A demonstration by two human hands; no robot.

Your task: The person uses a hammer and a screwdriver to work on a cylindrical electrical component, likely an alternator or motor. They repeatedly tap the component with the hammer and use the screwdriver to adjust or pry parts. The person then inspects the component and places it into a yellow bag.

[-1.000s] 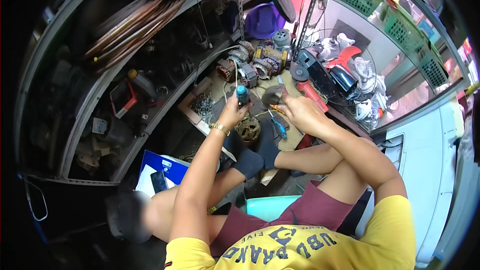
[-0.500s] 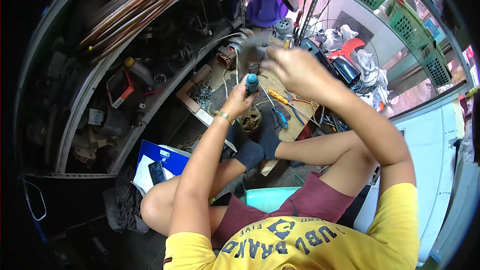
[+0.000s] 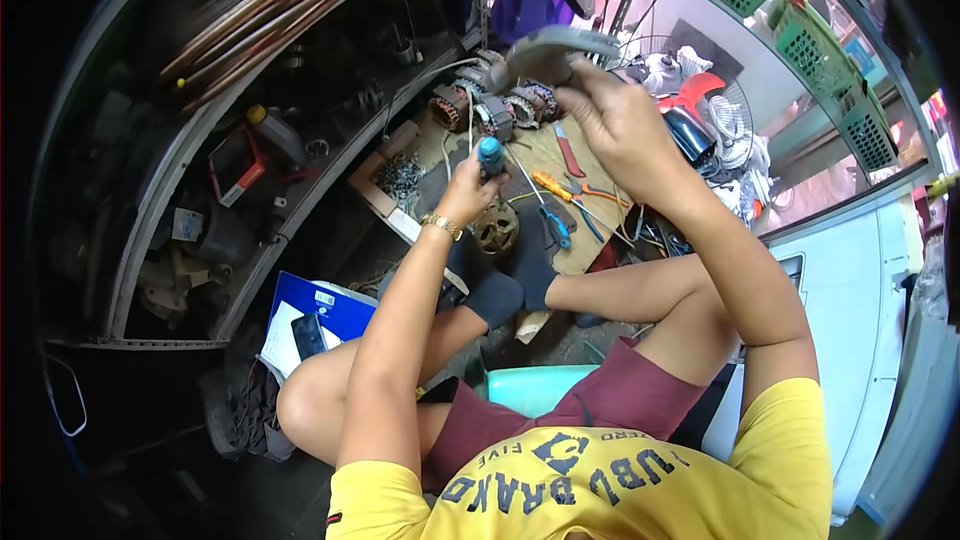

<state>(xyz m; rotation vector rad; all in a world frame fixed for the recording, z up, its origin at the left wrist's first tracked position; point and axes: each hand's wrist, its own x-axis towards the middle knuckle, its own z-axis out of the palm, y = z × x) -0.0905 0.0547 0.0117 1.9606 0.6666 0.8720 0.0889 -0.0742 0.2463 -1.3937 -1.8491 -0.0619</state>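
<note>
Clenching a blue-handled screwdriver [image 3: 490,154], the left hand [image 3: 468,195] waits upright while the right hand [image 3: 618,125] grips a grey motor cover [image 3: 552,48], raised above the cluttered board [image 3: 560,190]. Inspection seems underway — next, the tip likely must meet a screw on that cover.

A blue-handled screwdriver [image 3: 490,154] stands upright — beside a blurred, raised grey cover [image 3: 553,48].

The left hand [image 3: 465,195] grips a tool with a glossy blue plastic handle [image 3: 490,152]. The right hand [image 3: 615,125] holds a dull grey metal plate [image 3: 548,48], blurred. Below it lies a matt brown wooden board [image 3: 560,190].
</note>
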